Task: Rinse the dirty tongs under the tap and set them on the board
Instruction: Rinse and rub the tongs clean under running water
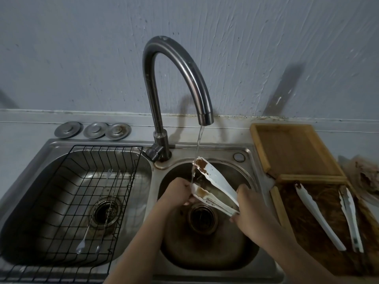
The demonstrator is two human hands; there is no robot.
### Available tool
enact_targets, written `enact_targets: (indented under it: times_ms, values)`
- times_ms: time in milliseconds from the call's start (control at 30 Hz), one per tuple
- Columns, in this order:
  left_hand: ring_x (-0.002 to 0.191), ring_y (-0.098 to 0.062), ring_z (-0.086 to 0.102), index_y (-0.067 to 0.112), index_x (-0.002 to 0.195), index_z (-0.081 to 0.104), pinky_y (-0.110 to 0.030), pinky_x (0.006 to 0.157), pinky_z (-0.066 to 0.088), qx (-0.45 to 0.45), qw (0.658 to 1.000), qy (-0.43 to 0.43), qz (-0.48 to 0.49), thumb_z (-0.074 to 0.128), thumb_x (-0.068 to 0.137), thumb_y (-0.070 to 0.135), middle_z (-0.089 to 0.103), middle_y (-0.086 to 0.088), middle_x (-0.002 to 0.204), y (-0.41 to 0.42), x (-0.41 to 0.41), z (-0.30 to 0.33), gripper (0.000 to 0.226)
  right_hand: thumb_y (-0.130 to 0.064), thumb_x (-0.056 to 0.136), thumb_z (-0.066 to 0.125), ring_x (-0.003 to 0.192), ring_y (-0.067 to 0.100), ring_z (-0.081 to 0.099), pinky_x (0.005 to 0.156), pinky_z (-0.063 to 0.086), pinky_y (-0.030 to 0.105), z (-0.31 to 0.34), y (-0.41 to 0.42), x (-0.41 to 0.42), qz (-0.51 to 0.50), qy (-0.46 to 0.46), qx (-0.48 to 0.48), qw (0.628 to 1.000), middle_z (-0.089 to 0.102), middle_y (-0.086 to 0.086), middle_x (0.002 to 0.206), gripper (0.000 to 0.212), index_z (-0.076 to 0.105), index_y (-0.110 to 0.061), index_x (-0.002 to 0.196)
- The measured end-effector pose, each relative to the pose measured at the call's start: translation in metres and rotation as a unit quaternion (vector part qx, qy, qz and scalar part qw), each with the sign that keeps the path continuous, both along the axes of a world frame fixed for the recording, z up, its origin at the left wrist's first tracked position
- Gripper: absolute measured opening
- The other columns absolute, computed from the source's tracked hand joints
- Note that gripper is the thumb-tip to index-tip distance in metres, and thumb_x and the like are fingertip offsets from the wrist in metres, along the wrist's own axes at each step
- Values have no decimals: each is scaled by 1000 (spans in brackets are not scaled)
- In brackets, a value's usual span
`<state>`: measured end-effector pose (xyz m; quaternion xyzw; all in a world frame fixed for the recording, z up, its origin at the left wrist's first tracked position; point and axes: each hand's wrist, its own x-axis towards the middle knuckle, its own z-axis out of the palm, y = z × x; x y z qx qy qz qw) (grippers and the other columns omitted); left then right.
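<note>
From the head view, the white tongs (213, 185) sit at centre frame over the round right basin (205, 253) of the sink, their two arms splayed apart. The right hand (249, 210) is curled around the hinge end, lower right of centre. The left hand (178, 191) is pinching the nearer arm close to its tip, fingers pressed against the blade. Water runs from the tap (205, 115) in a thin stream that lands on the tip of the farther arm, where a brown crust still clings. A brown smear also shows on the nearer arm.

Judging from this, the rinse is only partly done, and several things could spoil it. The stream strikes a cupped, tilted tip, so it may splash sideways toward the wooden board (297, 152) at the right edge of the frame. Wet plastic under a fingertip pinch is slippery. If the left hand loses it, the arm could spring and flick dirty water. A loose hold at the hinge could drop the tongs onto the drain. The board already carries two other tongs (320, 218) in the lower right, one with a dark tip. Setting this pair down among them could pick up grime again, and residue tucked inside the hinge may go unrinsed.
</note>
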<state>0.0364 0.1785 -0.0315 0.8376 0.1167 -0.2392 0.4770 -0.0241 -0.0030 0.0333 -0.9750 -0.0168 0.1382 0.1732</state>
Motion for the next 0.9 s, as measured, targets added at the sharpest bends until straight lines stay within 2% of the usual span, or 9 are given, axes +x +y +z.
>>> enact_targets:
  times_ms: [100, 200, 333, 400, 500, 600, 700, 800, 900]
  values:
    - [55, -10, 55, 13, 56, 56, -26, 64, 44, 123, 988, -69, -62, 48, 93, 13, 60, 0, 59, 5, 3, -2, 38, -17, 81, 69, 102, 14, 59, 79, 49, 18, 0, 1, 0, 10, -11, -8, 1000, 56, 1, 112, 45, 41, -15, 117]
    - [50, -9, 57, 12, 63, 63, -24, 61, 49, 121, 988, -89, -33, 51, 94, 22, 64, -1, 59, 2, 4, -5, 34, -15, 83, 67, 103, 14, 58, 81, 49, 19, 0, 2, 3, 11, -22, -9, 1000, 55, 2, 113, 44, 41, -14, 118]
    - [40, -3, 53, 16, 62, 62, -13, 45, 43, 15, 997, -53, 60, 62, 89, 26, 63, 0, 54, 4, 3, -7, 29, -16, 80, 70, 101, 16, 58, 76, 47, 19, -4, -3, 7, 1, -16, -1, 1000, 56, 3, 111, 44, 42, -13, 115]
    - [44, -6, 56, 13, 74, 67, -17, 48, 45, -72, 989, -19, 128, 70, 83, 18, 67, -5, 62, 3, 0, -7, 11, -17, 79, 71, 102, 16, 59, 72, 46, 16, -7, -5, 8, -4, -13, 7, 1000, 57, 3, 111, 42, 43, -14, 111]
    - [64, -18, 66, 8, 94, 67, -28, 58, 53, -212, 939, 7, 270, 70, 80, 6, 72, -11, 81, -7, -8, -6, 14, -18, 79, 71, 101, 14, 59, 56, 37, 9, -16, -4, 12, -4, -20, 30, 999, 59, 2, 111, 40, 46, -16, 110]
    - [68, -21, 65, 7, 94, 66, -29, 59, 55, -273, 881, -36, 384, 66, 84, 2, 69, -12, 82, -14, -8, -4, 11, -20, 75, 75, 89, 11, 59, 45, 32, 10, -24, 1, 20, -23, -19, 75, 997, 63, 3, 105, 37, 48, -16, 100]
    - [67, -18, 64, 1, 99, 67, -27, 61, 55, -260, 873, -90, 401, 68, 82, 1, 67, -8, 75, -13, -5, 0, 17, -24, 72, 78, 78, 6, 51, 45, 31, 9, -25, 3, 26, -42, -33, 107, 993, 61, -1, 95, 39, 51, -14, 100]
    - [63, -10, 61, 2, 98, 62, -11, 49, 51, -274, 867, -133, 395, 68, 79, -6, 65, -2, 74, -20, -6, 10, 21, -23, 73, 78, 75, 7, 48, 45, 30, 10, -21, 5, 32, -45, -54, 109, 992, 52, -5, 86, 40, 53, -10, 102]
    - [60, 0, 65, 5, 102, 57, -7, 54, 50, -299, 860, -155, 383, 69, 74, -13, 65, -3, 81, -28, -4, 14, 35, -21, 74, 77, 75, 8, 48, 44, 31, 9, -19, 7, 35, -48, -62, 117, 990, 51, -5, 86, 41, 54, -9, 105]
